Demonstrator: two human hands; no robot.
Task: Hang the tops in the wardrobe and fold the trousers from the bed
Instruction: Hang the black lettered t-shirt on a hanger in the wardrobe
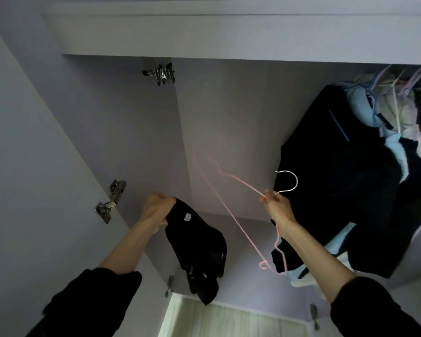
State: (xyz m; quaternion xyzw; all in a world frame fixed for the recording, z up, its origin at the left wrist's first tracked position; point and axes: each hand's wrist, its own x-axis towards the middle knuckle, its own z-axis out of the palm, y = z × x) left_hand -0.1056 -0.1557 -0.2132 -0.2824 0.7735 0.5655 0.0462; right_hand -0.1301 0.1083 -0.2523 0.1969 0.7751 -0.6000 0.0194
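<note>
My left hand (pixel 157 210) grips a black top (pixel 199 251) by its neck, where a small white label shows; the rest of the garment hangs down below the hand. My right hand (pixel 276 205) pinches a thin pink wire hanger (pixel 229 212) just under its silver hook. The hanger is bare and slants down between my two hands, apart from the top. Both hands are raised inside the open wardrobe (pixel 229 105).
Dark and pale blue clothes (pixel 350 178) hang bunched at the right of the wardrobe. The open left door (pixel 34 154) carries metal hinges (pixel 111 201). More metal hardware (pixel 159 72) sits under the top panel. Pale wooden floor (pixel 229 322) shows below.
</note>
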